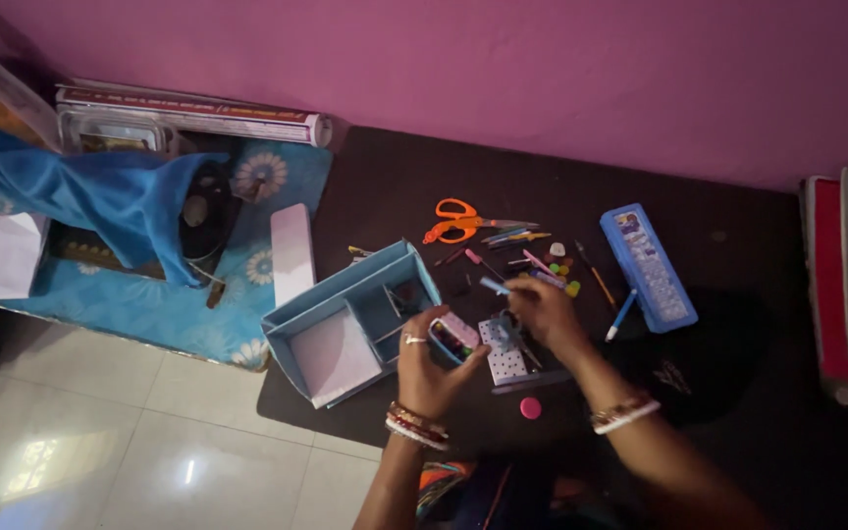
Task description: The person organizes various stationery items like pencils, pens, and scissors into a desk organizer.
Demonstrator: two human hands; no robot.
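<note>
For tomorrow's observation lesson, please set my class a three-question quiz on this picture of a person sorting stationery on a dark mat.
1. True or false: the orange scissors lie inside the blue divided box.
2. What does the left hand hold?
A. a small open case with a pink lid
B. a ruler
C. a book
3. Fill in: the right hand holds a light blue ____.

Key
1. False: they lie on the dark mat, beyond the box.
2. A, the small case.
3. Pen, or a similar thin stick; it is too small to tell for sure.
</note>
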